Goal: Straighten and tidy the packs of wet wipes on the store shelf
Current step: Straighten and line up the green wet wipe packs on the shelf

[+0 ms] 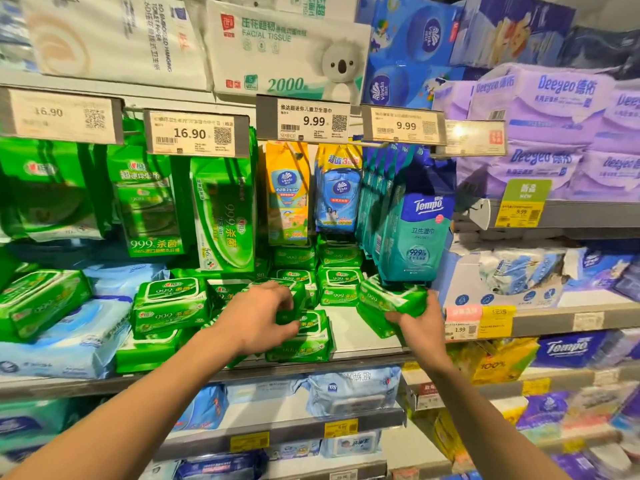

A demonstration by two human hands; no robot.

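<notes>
My left hand (266,317) curls over a small green pack (304,332) mid-shelf; my right hand (417,318) grips another green wipes pack (391,299) (tilted, under the hanging Tempo packs (412,233)). The back rows look squared, I think; the front ones remain jumbled.

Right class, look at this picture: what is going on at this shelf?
A person is tidying small green wet wipe packs on a store shelf. The right hand holds a couple of green packs at the right end of the shelf, just below the hanging Tempo packs. The left hand reaches onto a green pack near the front edge. Other green packs behind sit in uneven stacks, so the job is not finished.
</notes>
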